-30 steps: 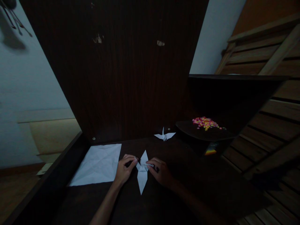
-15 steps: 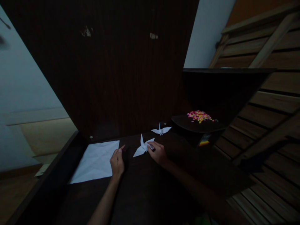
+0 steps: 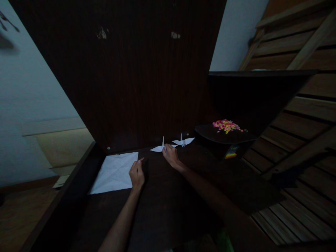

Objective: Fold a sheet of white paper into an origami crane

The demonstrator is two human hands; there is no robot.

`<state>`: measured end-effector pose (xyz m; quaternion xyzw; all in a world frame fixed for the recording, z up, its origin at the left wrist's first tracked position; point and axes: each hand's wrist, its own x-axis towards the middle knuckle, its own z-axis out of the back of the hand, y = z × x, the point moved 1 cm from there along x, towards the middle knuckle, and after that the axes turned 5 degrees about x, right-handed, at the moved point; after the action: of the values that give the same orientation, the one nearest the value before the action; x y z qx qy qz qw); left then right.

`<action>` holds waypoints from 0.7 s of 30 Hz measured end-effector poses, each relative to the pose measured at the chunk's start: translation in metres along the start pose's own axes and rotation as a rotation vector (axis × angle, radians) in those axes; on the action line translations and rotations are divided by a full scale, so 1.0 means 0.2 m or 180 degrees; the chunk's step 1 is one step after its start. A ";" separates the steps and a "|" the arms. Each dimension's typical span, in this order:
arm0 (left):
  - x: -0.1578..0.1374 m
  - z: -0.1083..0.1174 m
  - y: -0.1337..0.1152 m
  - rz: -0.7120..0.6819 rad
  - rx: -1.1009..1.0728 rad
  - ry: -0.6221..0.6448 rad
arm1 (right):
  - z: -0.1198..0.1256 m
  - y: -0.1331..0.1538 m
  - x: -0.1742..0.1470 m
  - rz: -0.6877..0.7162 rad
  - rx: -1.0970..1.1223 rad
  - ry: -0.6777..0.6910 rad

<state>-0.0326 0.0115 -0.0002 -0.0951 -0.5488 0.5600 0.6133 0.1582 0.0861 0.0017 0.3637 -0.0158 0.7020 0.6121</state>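
My right hand [image 3: 171,155] pinches a white folded paper crane [image 3: 157,148] by its near side, at the back of the dark table. The crane's neck points up and its wings spread to both sides; my fingers hide part of its body. Just to its right stands a second white paper crane [image 3: 183,141]. My left hand [image 3: 137,174] is closed, fingers curled and one fingertip poking out, with nothing visible in it. It lies at the right edge of a creased, unfolded white paper sheet [image 3: 112,173].
A pile of small coloured pieces [image 3: 227,126], pink, red and yellow, sits on a dark corner shelf [image 3: 210,135] at the right. Beneath that shelf is a small rainbow-striped item [image 3: 231,153]. A dark wooden panel [image 3: 147,87] rises behind the table. Wooden slats [image 3: 309,108] stand at the right.
My right hand has carried the crane away from me to the table's back edge, close beside the other crane. My left hand stays near the sheet. The view has shifted slightly.
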 end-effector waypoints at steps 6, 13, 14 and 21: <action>0.00 0.00 -0.01 0.0019 0.0007 0.0014 | -0.01 0.00 0.03 0.0003 -0.0088 0.0141; 0.00 -0.01 0.02 0.0046 0.0100 0.0031 | -0.01 0.02 0.03 -0.0051 -0.0099 0.0221; 0.00 -0.01 0.02 0.0044 0.0107 0.0033 | -0.01 0.02 0.03 -0.0072 -0.0096 0.0213; 0.00 -0.01 0.02 0.0006 0.0167 0.0019 | -0.01 -0.01 -0.02 -0.0258 0.0104 -0.0212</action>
<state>-0.0322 0.0133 -0.0040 -0.0812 -0.5321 0.5744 0.6167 0.1598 0.0838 -0.0033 0.3972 -0.0099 0.6643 0.6332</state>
